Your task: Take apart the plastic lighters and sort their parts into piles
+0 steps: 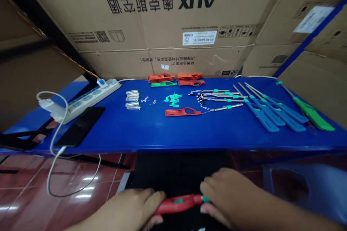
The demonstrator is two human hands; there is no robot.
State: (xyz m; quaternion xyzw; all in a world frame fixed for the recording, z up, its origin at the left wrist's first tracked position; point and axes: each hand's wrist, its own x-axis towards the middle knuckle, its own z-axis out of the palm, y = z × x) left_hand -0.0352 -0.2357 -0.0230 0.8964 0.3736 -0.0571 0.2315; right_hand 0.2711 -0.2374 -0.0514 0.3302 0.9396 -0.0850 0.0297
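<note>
Red lighter gripped off the table's edge, with little beneath to catch a loose part

Both hands grasp one red wand-lighter body (pixel 179 204), held nearly level below the front edge of the blue table (pixel 151 137). The left hand (pixel 142 204) wraps its left end; the right hand (pixel 221 195) has its fingers closed round the green collar (pixel 205 199) at the other. What lies inside the right fist is covered, so I cannot tell how well the collar is seated.

That is the main worry: if the collar sits crooked, pressure between the two fists could crack the casing or spread its seam. A sudden slip could also pull the two ends apart, and because the work is beyond the tabletop, anything shed might land on the dark surface below or on the tiled floor (pixel 81 184).

On the table, the small white pieces (pixel 145 99) and the green plastic parts (pixel 173 98) lie loose, so a brushing sleeve could scatter them. The wired metal tubes (pixel 229 107) have leads that overlap; lifting one might drag its neighbours or strain a joint. A thin wire reaches the red half-shell (pixel 176 112), where a tug could shift both.

At left, the charging cable (pixel 48 180) droops over the edge; a snagged arm could pull the phone (pixel 80 128) down.
</note>
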